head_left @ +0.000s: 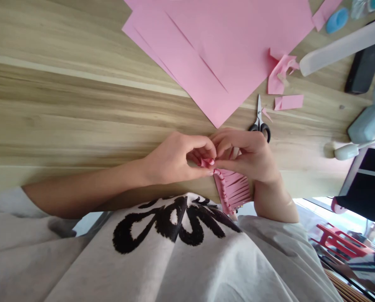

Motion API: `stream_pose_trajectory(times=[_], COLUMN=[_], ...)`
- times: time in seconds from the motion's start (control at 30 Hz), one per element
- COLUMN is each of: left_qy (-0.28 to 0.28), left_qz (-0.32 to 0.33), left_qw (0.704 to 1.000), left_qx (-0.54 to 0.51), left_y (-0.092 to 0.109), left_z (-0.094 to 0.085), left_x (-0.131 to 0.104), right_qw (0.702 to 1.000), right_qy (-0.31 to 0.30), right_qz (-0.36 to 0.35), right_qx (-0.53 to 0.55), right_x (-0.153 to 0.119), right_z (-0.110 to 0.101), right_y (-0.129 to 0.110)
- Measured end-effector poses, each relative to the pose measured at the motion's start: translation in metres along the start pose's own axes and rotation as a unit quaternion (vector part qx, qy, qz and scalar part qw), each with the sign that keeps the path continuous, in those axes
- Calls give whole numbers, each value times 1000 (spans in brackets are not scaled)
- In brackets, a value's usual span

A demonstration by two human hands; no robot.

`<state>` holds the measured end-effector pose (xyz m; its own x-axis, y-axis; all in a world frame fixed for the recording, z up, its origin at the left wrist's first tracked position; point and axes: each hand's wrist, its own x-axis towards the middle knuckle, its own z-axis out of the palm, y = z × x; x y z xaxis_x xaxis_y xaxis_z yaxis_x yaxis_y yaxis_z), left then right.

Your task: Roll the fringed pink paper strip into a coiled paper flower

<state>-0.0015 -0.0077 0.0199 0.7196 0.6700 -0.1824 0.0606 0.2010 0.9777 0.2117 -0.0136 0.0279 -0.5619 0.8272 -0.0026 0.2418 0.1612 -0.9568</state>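
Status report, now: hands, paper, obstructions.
Left hand, right hand: together, pinching curled pink paper. Fringed pink strip just below. Scissors just beyond right hand, not blocking.

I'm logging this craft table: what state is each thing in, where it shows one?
Left hand: bent, gripping curled pink paper
Right hand: pinching at that paper
Fringed pink paper: cut into strips
Scissors: lying down, blades apparently shut
Pink sheets: flat, overlapping
Pink scrap: creased
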Motion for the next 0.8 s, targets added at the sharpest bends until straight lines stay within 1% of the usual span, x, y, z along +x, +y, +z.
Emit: stream_pose_trajectory(times=[0.1,0.3,0.6,0.8], left_qy=[3,16,29,23], left_qz=[1,-9,-38,-18], left_qw=[1000,1000,999,999], left_qx=[3,4,0,29], left_y=[-1,-2,-2,-2], left_z=[0,0,0,0], left_x=[1,0,0,0], right_qw=[1000,997,992,991], right_qy=[9,30,111,105], right_qz=[3,63,68,72], right_qx=[-16,-25,-4,40], right_x=[-2,-4,-6,-5], right_z=[-2,-6,-18,-19], right_y=[3,1,-8,-4])
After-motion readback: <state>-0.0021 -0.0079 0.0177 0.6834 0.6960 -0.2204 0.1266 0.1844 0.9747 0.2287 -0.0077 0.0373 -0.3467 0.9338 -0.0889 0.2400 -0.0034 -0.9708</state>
